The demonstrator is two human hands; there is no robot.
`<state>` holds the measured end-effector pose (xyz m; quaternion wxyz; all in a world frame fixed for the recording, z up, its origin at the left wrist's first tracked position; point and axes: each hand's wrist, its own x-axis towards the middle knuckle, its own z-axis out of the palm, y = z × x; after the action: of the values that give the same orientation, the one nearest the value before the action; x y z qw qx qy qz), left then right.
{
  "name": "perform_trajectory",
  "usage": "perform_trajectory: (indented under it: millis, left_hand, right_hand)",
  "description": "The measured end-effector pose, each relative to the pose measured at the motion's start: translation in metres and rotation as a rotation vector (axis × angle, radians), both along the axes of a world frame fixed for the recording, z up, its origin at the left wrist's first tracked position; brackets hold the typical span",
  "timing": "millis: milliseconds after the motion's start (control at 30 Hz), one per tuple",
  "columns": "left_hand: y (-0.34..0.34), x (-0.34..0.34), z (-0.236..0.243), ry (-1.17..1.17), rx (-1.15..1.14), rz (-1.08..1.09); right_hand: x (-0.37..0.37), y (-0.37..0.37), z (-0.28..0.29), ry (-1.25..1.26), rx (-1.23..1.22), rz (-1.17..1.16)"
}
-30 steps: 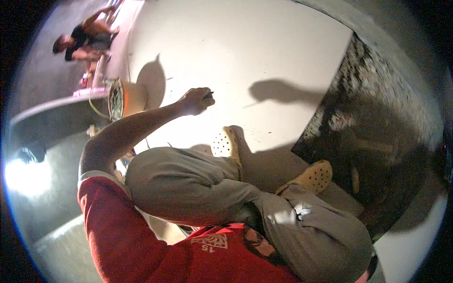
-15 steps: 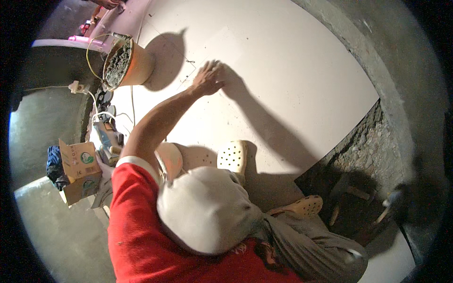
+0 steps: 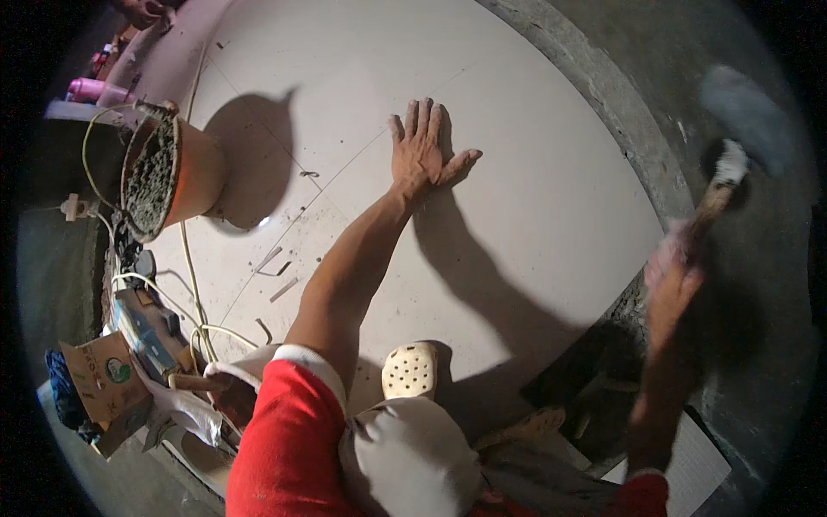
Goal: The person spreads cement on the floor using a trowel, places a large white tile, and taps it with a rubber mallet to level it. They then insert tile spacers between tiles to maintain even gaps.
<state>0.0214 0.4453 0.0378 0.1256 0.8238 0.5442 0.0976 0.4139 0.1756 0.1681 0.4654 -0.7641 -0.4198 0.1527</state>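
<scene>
My left hand (image 3: 420,153) lies flat on a large off-white floor tile (image 3: 534,181), fingers spread, near a thin seam. My right hand (image 3: 674,271) grips the wooden handle (image 3: 715,200) of a mallet with a blurred grey-white head (image 3: 745,116), held at the right by the grey wall. Under the tile's right edge shows rough, dark mortar (image 3: 629,314). An orange bucket (image 3: 198,177) of wet grey mortar stands left of my left hand. My cream perforated clog (image 3: 409,372) rests on the floor below my left hand.
A cardboard box (image 3: 108,383), tools (image 3: 142,323), white cables (image 3: 196,293) and a plug socket (image 3: 73,207) crowd the lower left. Small strips (image 3: 282,289) lie on the tiles. Another person's hand (image 3: 146,13) shows at top left. A loose tile (image 3: 689,461) lies at lower right.
My left hand has moved rightward and lies spread flat on the tile. My right arm, not clearly visible earlier, is now raised at the right with the mallet. The view has shifted.
</scene>
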Motion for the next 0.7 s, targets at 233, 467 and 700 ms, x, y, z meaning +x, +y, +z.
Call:
perform_trajectory:
  millis: [233, 467, 700]
  left_hand:
    - [0.000, -0.005, 0.001, -0.090, 0.043, 0.004]
    - [0.001, -0.004, -0.002, -0.230, 0.131, -0.019]
    - [0.004, -0.006, 0.007, -0.139, 0.047, -0.004]
  right_hand:
    - [-0.108, 0.087, -0.115, -0.548, -0.209, 0.071]
    - [-0.055, 0.111, -0.050, 0.303, 0.169, -0.163]
    - [-0.123, 0.079, -0.101, -0.529, -0.082, -0.038]
